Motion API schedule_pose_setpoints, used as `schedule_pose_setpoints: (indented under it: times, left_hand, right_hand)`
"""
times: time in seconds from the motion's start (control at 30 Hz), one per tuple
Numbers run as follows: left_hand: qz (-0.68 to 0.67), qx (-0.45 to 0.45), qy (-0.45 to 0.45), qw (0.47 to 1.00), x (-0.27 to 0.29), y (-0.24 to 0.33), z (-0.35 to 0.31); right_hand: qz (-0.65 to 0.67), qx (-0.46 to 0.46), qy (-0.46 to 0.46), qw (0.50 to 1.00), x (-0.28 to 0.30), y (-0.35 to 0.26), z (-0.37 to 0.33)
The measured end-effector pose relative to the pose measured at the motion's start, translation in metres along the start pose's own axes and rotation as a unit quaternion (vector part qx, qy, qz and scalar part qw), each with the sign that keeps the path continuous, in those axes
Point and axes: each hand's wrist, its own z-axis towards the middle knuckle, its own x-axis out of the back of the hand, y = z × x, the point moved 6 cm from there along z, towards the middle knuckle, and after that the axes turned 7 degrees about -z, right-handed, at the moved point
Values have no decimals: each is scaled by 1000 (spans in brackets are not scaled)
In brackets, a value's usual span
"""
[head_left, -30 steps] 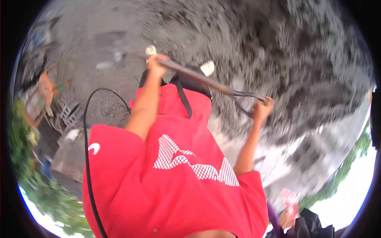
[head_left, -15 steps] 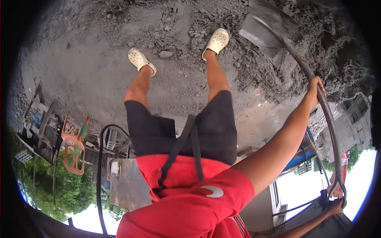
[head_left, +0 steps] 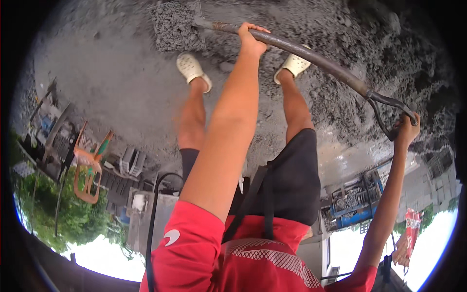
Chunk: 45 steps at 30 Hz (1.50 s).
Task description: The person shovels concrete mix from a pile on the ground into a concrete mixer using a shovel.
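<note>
1. Shovel [head_left: 316,61]: spans the ground [head_left: 107,92] on a slant, blade toward the far edge in view, looped handle toward the right edge.
2. Left grip [head_left: 253,39]: clamped on the shaft, on the stretch nearer the blade; forearm crosses in front of the legs.
3. Right grip [head_left: 409,130]: closed on the far end of the handle.
4. Blade carries a lumpy grey load [head_left: 177,27], spread close to its edges. Near edge sits just beyond the left clog [head_left: 192,68]. Blade touching ground or raised: cannot tell.
5. Right clog [head_left: 295,64]: planted apart from the left; shaft passes in front of its toe.
6. Room for moving: smooth ground runs wide leftward from the blade. Orange chair [head_left: 87,177] near the left edge; rough grey heap [head_left: 394,73] along the right.
</note>
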Motion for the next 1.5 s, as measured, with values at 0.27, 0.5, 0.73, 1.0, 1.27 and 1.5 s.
schedule_pose_setpoints:
  times: [0.27, 0.5, 0.73, 1.0, 1.27, 1.5]
  left_hand:
    - [-64, -303, -79, 948, -12, 398, -300]
    - [-97, -634, -201, 740, 106, 603, -796]
    - [-235, -793, -161, 538, 280, 561, -1013]
    - [-376, -740, -132, 542, 414, 538, -897]
    - [-505, -608, -174, 587, 398, 543, -837]
    - [-351, -564, -77, 743, 365, 544, -712]
  right_hand:
    - [227, 248, -246, 909, -143, -256, -180]
    - [416, 273, -529, 687, -70, -449, -528]
    - [347, 677, -558, 331, 29, -543, -864]
    - [347, 780, -518, 61, 45, -511, -977]
    - [101, 364, -804, 459, -112, -480, -888]
    - [59, 45, -736, 673, -176, -413, -651]
